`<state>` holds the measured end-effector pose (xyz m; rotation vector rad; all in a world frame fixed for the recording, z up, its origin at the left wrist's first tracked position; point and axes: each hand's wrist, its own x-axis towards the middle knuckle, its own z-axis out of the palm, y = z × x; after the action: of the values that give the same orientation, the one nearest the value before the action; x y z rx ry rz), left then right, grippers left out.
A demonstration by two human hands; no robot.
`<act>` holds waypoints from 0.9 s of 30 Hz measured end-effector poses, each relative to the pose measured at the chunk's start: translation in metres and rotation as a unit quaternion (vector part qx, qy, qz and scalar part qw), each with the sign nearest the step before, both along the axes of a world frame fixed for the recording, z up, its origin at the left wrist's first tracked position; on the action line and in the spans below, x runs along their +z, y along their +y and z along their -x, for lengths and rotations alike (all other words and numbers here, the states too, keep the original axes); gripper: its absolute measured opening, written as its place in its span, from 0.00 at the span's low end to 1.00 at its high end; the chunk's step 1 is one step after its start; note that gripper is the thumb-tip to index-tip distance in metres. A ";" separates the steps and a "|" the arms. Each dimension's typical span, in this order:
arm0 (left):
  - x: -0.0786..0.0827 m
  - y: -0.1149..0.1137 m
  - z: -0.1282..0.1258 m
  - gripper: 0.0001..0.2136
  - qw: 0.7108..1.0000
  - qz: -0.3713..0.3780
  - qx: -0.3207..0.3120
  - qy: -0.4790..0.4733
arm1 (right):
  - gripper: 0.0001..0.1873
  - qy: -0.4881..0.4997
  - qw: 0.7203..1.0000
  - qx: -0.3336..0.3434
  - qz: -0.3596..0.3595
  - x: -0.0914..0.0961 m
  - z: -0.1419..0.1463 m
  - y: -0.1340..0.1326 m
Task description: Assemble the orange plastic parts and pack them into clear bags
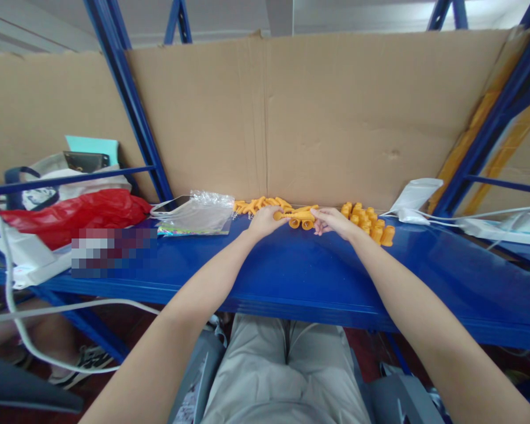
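Note:
Both my hands reach to the back of a blue metal shelf [291, 277]. My left hand [265, 221] is closed on one end of an orange plastic piece [298, 218] with small rings under it. My right hand [333, 221] pinches the other end of the same piece. Behind my left hand lies a loose heap of orange parts [258, 204]. To the right of my right hand stand several orange parts in rows [368, 222].
A cardboard sheet [318, 118] backs the shelf between blue uprights. A clear plastic bag [198, 213] and a phone [172, 204] lie left of the parts. A red bag [70, 215] sits further left. White pouches and cables [417, 200] lie at right.

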<state>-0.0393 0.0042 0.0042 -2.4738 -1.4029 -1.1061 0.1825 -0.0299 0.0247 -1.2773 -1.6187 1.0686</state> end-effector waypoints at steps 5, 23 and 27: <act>0.001 -0.001 -0.001 0.15 1.000 0.003 0.002 0.008 | 0.19 -0.009 1.000 -0.008 0.002 -0.002 0.000 0.003; -0.001 0.006 0.003 0.13 1.000 0.000 -0.003 0.012 | 0.18 -0.008 0.998 -0.002 -0.070 -0.015 -0.008 0.020; -0.002 0.007 0.004 0.14 1.000 -0.004 -0.018 0.007 | 0.17 -0.001 0.998 -0.001 -0.068 -0.013 -0.008 0.019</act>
<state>-0.0434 0.0112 0.0023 -2.5071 -1.3521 -1.0953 0.1905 -0.0112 0.0114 -1.1896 -1.6621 0.9398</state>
